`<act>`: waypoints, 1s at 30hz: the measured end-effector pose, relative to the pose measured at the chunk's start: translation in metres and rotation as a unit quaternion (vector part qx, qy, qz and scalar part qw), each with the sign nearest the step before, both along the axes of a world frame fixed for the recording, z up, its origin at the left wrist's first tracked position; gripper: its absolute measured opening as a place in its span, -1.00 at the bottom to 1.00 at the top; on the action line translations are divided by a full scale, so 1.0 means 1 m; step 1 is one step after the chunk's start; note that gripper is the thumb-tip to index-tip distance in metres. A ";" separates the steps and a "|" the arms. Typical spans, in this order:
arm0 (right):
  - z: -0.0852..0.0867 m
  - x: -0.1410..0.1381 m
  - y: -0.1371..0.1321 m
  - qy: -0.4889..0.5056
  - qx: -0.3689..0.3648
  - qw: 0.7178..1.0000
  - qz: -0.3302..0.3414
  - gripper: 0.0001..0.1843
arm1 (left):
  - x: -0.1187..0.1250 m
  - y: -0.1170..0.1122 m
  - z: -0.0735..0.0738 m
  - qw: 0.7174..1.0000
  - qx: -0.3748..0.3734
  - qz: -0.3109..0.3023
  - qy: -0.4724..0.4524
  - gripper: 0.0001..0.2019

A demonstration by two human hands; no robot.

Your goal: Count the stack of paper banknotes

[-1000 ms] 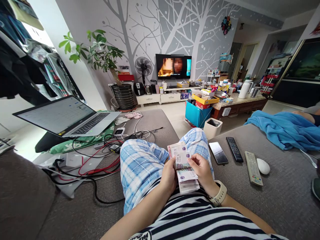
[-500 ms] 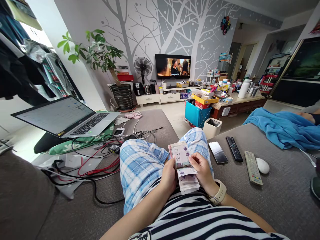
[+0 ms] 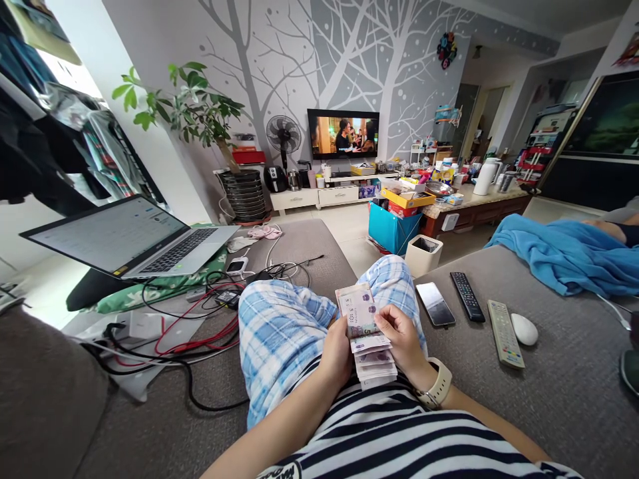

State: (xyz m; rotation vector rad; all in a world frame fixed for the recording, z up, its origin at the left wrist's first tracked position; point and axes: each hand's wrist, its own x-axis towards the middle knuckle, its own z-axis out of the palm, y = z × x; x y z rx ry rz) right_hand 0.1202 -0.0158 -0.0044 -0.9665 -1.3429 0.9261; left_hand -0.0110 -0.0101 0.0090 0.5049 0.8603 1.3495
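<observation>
Notes [image 3: 360, 311] sat in both hands just below and right of the frame's centre, above the person's lap. The left hand [image 3: 336, 352] was closed round their left edge, its thumb on top; how its other fingers lay underneath could not be told. The right hand [image 3: 403, 338] had thumb and forefinger drawn together on the right edge, pinching paper. One part of the bundle stood up past the hands, while the rest fanned down in layers towards the striped shirt [image 3: 389, 439]. A watch [image 3: 439, 384] circled the right wrist.

At right of centre, on the sofa [image 3: 479, 406], lay a phone [image 3: 435, 304], a black remote [image 3: 468, 297] and a beige remote [image 3: 506, 334], with a white mouse [image 3: 524, 329] just beside the latter. A blue cloth [image 3: 574, 256] was heaped at the right edge. On the left, a laptop [image 3: 110, 239] stood open near tangled cables [image 3: 227, 330]. Near the top centre, a TV [image 3: 343, 135] was lit, a fan [image 3: 283, 135] to its left.
</observation>
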 end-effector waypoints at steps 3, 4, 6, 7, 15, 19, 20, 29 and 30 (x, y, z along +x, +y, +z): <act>0.001 0.000 -0.002 0.007 0.000 1.000 0.018 -0.69 | 0.000 0.002 -0.002 1.000 0.006 -0.013 0.000 -0.79; 0.002 -0.001 -0.002 0.007 -0.001 1.000 0.029 -0.69 | 0.000 0.003 -0.002 1.000 0.006 -0.014 -0.001 -0.80; 0.003 -0.001 -0.003 0.005 0.002 0.999 0.047 -0.69 | 0.000 0.003 -0.003 1.000 0.000 -0.013 -0.003 -0.80; 0.003 -0.001 -0.004 0.002 0.005 0.999 0.052 -0.68 | -0.001 0.003 -0.003 1.000 -0.003 -0.014 -0.004 -0.79; 0.001 -0.001 -0.003 -0.018 0.022 0.999 0.044 -0.66 | -0.002 0.001 -0.001 0.999 -0.015 -0.036 -0.013 -0.69; -0.001 0.000 -0.002 -0.016 0.023 0.999 0.039 -0.67 | -0.002 0.003 -0.004 0.999 -0.017 -0.036 -0.018 -0.71; -0.001 0.000 -0.002 -0.015 0.022 0.999 0.037 -0.67 | -0.002 0.003 -0.005 0.999 -0.017 -0.036 -0.019 -0.72; -0.003 0.000 -0.002 -0.017 0.019 0.999 0.022 -0.63 | -0.001 0.002 -0.006 0.999 -0.020 -0.027 -0.021 -0.79; -0.003 0.001 -0.002 -0.019 0.022 0.999 0.020 -0.63 | -0.001 0.002 -0.006 0.999 -0.018 -0.023 -0.022 -0.79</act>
